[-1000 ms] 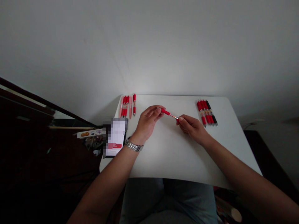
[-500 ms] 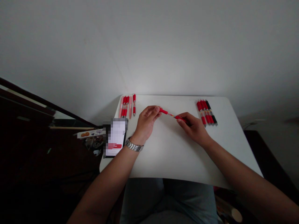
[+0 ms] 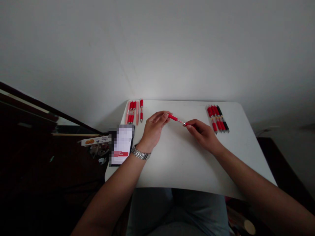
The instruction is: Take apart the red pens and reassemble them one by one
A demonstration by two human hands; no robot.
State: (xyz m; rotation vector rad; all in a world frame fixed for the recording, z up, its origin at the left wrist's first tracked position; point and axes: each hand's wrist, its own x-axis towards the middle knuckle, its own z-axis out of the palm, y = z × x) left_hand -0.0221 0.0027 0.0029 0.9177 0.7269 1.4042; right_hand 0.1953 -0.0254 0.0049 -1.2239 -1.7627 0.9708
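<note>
Both hands hold one red pen [image 3: 173,117] in the air over the white table [image 3: 172,164]. My left hand [image 3: 154,129] pinches its red left part between thumb and fingers and wears a metal-band watch [image 3: 140,152]. The fingers of my right hand [image 3: 203,132] are closed on the other end, near a silvery ring; they hide most of that end. Between the hands a thin, pale reddish middle section shows.
Several red pens and a black pen [image 3: 222,118] lie side by side at the table's right. More red pens [image 3: 141,110] and pink pens [image 3: 137,113] lie back left. A phone [image 3: 122,144] rests at the left edge. The wall [image 3: 167,65] stands behind.
The middle of the pen looks thinner now, and its coloured markings no longer show. A silvery ring shows by my right fingertips. Both hands stay in nearly the same place.
</note>
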